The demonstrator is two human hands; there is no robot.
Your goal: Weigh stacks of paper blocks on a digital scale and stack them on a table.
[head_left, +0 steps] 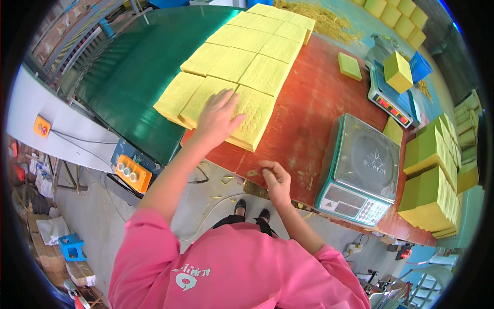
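Note:
My left hand [218, 118] lies flat with fingers stretched over the near stack of yellow paper [252, 114], touching its embossed top. Several such stacks stand side by side in rows, running away from me along the seam between the green conveyor belt [128, 62] and the red table [309, 118]. My right hand [278, 185] hovers by the table's front edge, between the stacks and a scale. Its fingers are loosely bent, thumb and forefinger apart, with nothing seen between them.
On the table's right are a teal-and-grey scale [368, 154], a second scale [391, 98] bearing a yellow block [398, 72], and piled yellow paper bundles [432, 198]. A small yellow pad [349, 67] lies farther back. An orange button box [133, 173] sits by the belt.

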